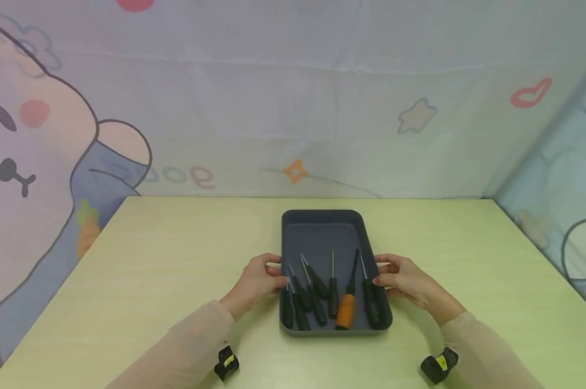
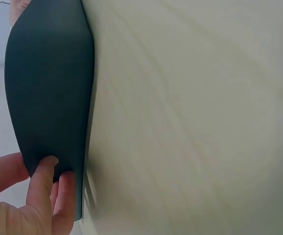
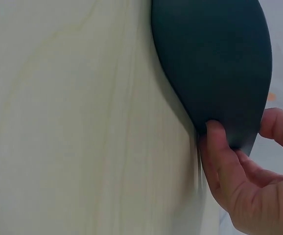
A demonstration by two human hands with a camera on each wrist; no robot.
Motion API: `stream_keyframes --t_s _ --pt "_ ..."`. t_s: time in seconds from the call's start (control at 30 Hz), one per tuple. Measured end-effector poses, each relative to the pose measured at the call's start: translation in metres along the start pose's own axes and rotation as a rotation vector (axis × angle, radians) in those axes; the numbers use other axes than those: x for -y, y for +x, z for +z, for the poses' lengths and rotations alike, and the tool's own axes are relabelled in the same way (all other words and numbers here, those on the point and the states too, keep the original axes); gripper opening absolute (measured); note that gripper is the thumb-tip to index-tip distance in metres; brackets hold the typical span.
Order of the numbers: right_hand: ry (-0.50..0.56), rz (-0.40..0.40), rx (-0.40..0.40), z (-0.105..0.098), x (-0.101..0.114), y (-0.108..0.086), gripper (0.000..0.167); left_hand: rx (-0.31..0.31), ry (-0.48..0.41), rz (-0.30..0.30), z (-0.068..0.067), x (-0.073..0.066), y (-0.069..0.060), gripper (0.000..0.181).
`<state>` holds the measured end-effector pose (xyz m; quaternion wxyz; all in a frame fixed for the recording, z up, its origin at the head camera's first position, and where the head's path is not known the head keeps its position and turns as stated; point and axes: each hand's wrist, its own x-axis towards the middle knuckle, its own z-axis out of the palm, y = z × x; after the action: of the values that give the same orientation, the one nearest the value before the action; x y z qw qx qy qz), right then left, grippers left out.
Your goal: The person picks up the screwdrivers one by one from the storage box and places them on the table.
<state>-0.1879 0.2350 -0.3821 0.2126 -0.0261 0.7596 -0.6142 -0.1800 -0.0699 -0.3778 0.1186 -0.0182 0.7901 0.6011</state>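
A dark grey rectangular tray [image 1: 320, 237] holds several screwdrivers. One has an orange handle [image 1: 345, 312]; the others, such as the thick black screwdriver [image 1: 371, 303] on the right, have dark handles. Their shafts point mostly away from me. My left hand [image 1: 258, 280] grips the tray's left wall, thumb at the rim and fingers against the outside. On the opposite wall, my right hand [image 1: 408, 281] holds the tray the same way. Both wrist views show fingers on the tray's outer wall [image 2: 48, 88]. Whether its base touches the table cannot be told.
The tray is over a pale wood-grain table [image 1: 186, 243]. Behind the table hangs a printed cloth [image 1: 293, 108] with cartoon figures, and another cloth stands along the right. Each wrist carries a small black device [image 1: 227, 363].
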Motion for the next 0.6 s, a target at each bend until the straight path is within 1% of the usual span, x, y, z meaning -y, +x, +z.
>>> stream_keyframes --t_s 0.3,0.47,0.6 --pt "0.037 -0.001 0.054 -0.004 0.001 0.000 0.068 -0.007 -0.012 -0.028 0.000 -0.001 0.001 0.047" --pt "0.033 0.017 0.030 -0.008 0.004 -0.001 0.066 -0.002 -0.014 -0.020 0.001 -0.002 0.000 0.047" --pt "0.042 0.016 0.016 -0.012 0.009 -0.002 0.064 -0.003 -0.018 -0.016 0.001 -0.002 -0.001 0.046"
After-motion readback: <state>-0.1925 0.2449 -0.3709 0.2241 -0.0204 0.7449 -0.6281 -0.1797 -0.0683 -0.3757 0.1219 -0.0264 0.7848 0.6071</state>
